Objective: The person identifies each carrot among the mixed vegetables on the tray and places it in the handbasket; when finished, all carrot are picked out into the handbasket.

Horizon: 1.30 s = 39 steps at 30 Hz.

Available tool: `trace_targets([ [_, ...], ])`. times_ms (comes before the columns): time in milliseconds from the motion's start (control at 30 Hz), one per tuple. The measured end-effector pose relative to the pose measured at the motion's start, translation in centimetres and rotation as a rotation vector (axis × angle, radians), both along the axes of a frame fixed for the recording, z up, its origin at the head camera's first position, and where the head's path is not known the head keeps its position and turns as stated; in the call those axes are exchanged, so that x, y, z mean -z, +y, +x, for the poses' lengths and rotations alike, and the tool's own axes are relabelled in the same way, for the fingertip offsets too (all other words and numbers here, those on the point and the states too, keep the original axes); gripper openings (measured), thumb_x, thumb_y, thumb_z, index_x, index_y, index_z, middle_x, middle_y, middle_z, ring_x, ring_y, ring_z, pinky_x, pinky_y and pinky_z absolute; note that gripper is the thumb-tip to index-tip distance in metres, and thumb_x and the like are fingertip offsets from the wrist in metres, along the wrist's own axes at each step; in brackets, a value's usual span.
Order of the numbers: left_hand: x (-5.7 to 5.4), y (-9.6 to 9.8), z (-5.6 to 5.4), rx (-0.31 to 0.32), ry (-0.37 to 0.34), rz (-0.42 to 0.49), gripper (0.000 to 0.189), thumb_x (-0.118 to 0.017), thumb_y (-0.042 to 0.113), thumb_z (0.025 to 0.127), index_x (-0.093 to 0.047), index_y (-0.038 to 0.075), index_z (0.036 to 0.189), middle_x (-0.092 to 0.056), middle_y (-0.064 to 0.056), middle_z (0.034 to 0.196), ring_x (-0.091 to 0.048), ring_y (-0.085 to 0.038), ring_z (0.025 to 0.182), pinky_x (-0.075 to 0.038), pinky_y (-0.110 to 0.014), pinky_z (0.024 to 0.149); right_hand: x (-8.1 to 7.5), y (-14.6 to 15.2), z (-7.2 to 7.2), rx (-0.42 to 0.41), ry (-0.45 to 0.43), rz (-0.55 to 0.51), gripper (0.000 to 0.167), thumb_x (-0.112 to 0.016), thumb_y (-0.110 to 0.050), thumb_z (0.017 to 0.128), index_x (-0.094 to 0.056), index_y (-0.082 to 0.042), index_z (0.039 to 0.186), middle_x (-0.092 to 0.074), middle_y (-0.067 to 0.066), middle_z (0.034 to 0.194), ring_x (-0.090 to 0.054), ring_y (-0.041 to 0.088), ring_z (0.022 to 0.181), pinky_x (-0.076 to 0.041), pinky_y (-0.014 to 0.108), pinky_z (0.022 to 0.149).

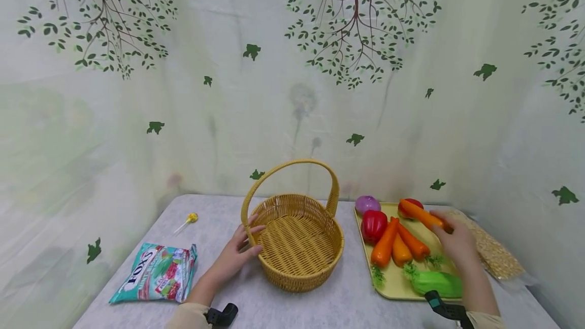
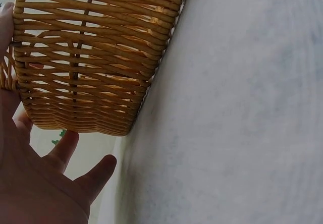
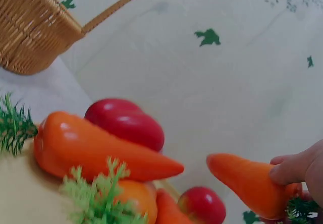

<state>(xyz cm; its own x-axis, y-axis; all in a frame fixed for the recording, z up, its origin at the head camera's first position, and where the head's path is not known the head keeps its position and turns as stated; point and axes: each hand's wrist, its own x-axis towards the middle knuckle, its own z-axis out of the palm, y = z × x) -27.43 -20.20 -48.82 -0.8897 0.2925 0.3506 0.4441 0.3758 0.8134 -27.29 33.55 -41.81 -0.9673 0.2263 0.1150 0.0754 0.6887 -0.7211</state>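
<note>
My left hand [image 1: 237, 248] holds the yellow-brown wicker basket [image 1: 301, 273] at its left side, where the arched handle meets the rim. In the left wrist view, two fingers stretch out below the basket's woven wall [image 2: 86, 82]. The inside of the basket shows only its woven bottom. At the right, my right hand [image 1: 457, 240] grips an orange carrot [image 1: 418, 213] by its thick leafy end, its tip pointing left. That carrot [image 3: 247, 183] is raised over the yellow tray [image 1: 397, 292]. Three more carrots [image 1: 385, 242] lie on the tray beside a red bell pepper [image 1: 374, 226].
A purple onion [image 1: 367, 204], a round red item [image 1: 413, 202] and a green vegetable [image 1: 436, 284] share the tray. Right of it lies a clear bag of grains [image 1: 495, 248]. At the left are a teal candy bag [image 1: 157, 272] and a yellow lollipop [image 1: 192, 217]. A leaf-patterned curtain hangs behind.
</note>
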Motion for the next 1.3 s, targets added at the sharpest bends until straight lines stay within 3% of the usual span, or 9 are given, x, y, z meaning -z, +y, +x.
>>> trace_targets([
  [133, -0.3, 0.2, 0.0, -0.012, -0.005, 0.002, 0.048, -0.062, 0.019, 0.098, -0.052, 0.028, 0.144, -0.017, -0.005, 0.168, -0.019, -0.042, 0.152, -0.034, -0.064, 0.111, -1.2, -0.7, 0.4, -0.015, 0.15, 0.033, 0.046, -0.048, -0.03, 0.105, -0.05, -0.011, 0.147, -0.054, 0.026, 0.139, -0.055, 0.035, 0.11, -0.048, 0.024, 0.073],
  [267, -0.4, 0.3, 0.0, -0.015, -0.01, 0.014, 0.048, -0.063, 0.017, 0.098, -0.052, 0.029, 0.144, -0.016, -0.004, 0.169, -0.018, -0.042, 0.153, -0.034, -0.065, 0.112, -2.4, -1.5, 0.8, -0.034, 0.231, 0.024, 0.044, -0.05, -0.032, 0.104, -0.053, -0.014, 0.145, -0.057, 0.022, 0.134, -0.061, 0.018, 0.093, -0.05, 0.018, 0.066],
  [400, -0.4, 0.3, 0.1, -0.005, 0.003, 0.009, 0.048, -0.062, 0.016, 0.098, -0.052, 0.026, 0.144, -0.016, -0.007, 0.169, -0.017, -0.043, 0.153, -0.033, -0.066, 0.111, -3.7, -2.7, 1.5, -0.084, 0.261, 0.01, 0.045, -0.051, -0.034, 0.104, -0.053, -0.017, 0.146, -0.058, 0.021, 0.133, -0.062, 0.008, 0.081, -0.052, 0.02, 0.065],
  [567, -0.3, 0.3, 0.1, -0.011, 0.019, 0.018, 0.049, -0.062, 0.014, 0.098, -0.052, 0.028, 0.144, -0.017, -0.007, 0.168, -0.017, -0.042, 0.153, -0.034, -0.065, 0.11, -5.0, -4.8, 2.4, -0.222, 0.336, 0.082, 0.042, -0.054, -0.033, 0.103, -0.056, -0.017, 0.142, -0.06, 0.017, 0.136, -0.061, 0.029, 0.105, -0.051, 0.04, 0.081],
  [733, -0.2, 0.3, -0.1, -0.015, 0.054, 0.011, 0.052, -0.062, 0.011, 0.097, -0.05, 0.02, 0.147, -0.018, -0.012, 0.167, -0.02, -0.044, 0.151, -0.038, -0.062, 0.108, -5.7, -7.2, 2.8, -0.368, 0.391, 0.128, 0.035, -0.06, -0.027, 0.101, -0.062, -0.02, 0.135, -0.065, 0.008, 0.131, -0.057, 0.021, 0.108, -0.049, 0.042, 0.089],
  [833, -0.2, 0.3, -0.1, -0.01, 0.069, 0.012, 0.054, -0.062, 0.011, 0.097, -0.048, 0.016, 0.148, -0.019, -0.015, 0.166, -0.021, -0.046, 0.15, -0.04, -0.061, 0.106, -5.7, -8.8, 2.9, -0.432, 0.373, 0.117, 0.033, -0.064, -0.026, 0.098, -0.064, -0.024, 0.131, -0.068, 0.004, 0.126, -0.057, 0.016, 0.104, -0.051, 0.038, 0.087],
  [1033, 0.0, 0.3, -0.2, -0.001, 0.08, 0.017, 0.055, -0.062, 0.009, 0.096, -0.046, 0.013, 0.149, -0.017, -0.017, 0.167, -0.02, -0.047, 0.15, -0.042, -0.053, 0.104, -4.7, -12.0, 2.7, -0.526, 0.289, 0.031, 0.036, -0.07, -0.023, 0.094, -0.065, -0.025, 0.13, -0.067, 0.003, 0.13, -0.061, 0.024, 0.112, -0.052, 0.044, 0.093],
  [1133, 0.3, 0.2, -0.3, 0.002, 0.078, 0.01, 0.055, -0.062, 0.011, 0.097, -0.045, 0.011, 0.149, -0.016, -0.016, 0.167, -0.02, -0.045, 0.15, -0.044, -0.045, 0.104, -4.0, -13.2, 2.3, -0.56, 0.275, 0.001, 0.034, -0.071, -0.025, 0.093, -0.067, -0.026, 0.127, -0.068, 0.001, 0.129, -0.061, 0.022, 0.111, -0.053, 0.035, 0.092],
  [1300, 0.5, 0.3, -0.2, -0.011, 0.049, -0.01, 0.055, -0.061, 0.015, 0.099, -0.045, 0.02, 0.151, -0.015, -0.009, 0.169, -0.02, -0.041, 0.152, -0.042, -0.043, 0.106, -3.0, -15.3, 1.3, -0.629, 0.248, -0.066, 0.034, -0.074, -0.022, 0.09, -0.068, -0.029, 0.123, -0.068, -0.003, 0.127, -0.06, 0.021, 0.114, -0.052, 0.03, 0.096],
])
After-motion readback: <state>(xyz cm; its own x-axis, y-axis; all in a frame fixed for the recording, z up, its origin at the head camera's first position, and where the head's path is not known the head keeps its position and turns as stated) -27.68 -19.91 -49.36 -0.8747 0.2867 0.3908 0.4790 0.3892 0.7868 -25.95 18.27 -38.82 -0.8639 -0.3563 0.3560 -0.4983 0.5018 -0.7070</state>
